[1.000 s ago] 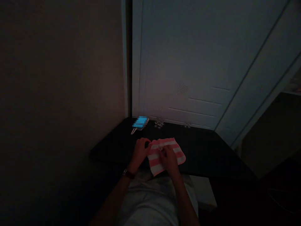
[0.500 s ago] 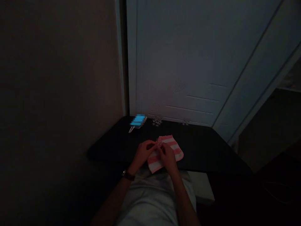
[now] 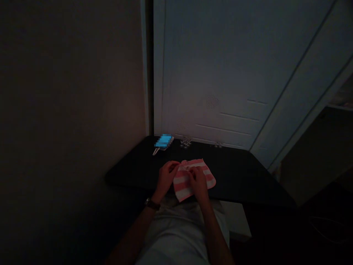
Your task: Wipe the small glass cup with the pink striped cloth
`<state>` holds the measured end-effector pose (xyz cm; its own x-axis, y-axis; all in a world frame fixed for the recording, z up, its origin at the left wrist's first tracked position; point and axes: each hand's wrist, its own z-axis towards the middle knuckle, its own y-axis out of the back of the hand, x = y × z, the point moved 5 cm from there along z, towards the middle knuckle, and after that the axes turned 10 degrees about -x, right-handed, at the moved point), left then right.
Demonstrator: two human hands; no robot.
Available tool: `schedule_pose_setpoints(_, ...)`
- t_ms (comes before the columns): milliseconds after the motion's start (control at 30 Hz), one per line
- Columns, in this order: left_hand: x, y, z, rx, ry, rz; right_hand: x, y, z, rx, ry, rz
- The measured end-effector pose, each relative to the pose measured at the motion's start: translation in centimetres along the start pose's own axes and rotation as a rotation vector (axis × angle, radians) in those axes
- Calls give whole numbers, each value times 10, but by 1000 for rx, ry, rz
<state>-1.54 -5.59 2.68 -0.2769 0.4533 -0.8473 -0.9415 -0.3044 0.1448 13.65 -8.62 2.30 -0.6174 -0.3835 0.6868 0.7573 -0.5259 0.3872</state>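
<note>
A pink-and-white striped cloth (image 3: 182, 184) lies at the front of a black table (image 3: 237, 165), its near corner reaching the table edge. Towards the cloth's 11 o'clock is a small clear piece (image 3: 186, 168), its outline blurred by dim light. From 4 o'clock, the right hand (image 3: 199, 181) reaches over the cloth, fingers curled nearly closed, apparently pinching the piece. At 10 o'clock, the left hand (image 3: 166, 176) has thumb and fingertips almost together, seemingly nipping the cloth's edge. The piece looks smooth: a loose pinch or a tug on the fabric could make it slip, and poor light could hide where it lands. Beyond, at 11 o'clock, is a device with a blue screen (image 3: 163, 141); at 12, a cluster of clear pieces (image 3: 185, 142); at 1, a smaller group (image 3: 218, 144)
</note>
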Motion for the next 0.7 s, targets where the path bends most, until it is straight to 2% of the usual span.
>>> schedule_pose_setpoints(167,-4,6,-1,-81,-22,2,-1,-1,0,27,1,-14)
schedule_pose_setpoints(333,-11,3,-3,-10,-82,34,-1,-5,-1,68,15,-24)
schedule_pose_setpoints(467,-15,4,-3,-27,-102,57,-2,-3,0,43,9,-37)
schedule_pose_setpoints(700,-12,2,-3,-1,-39,2,0,-1,-1,36,-27,-10)
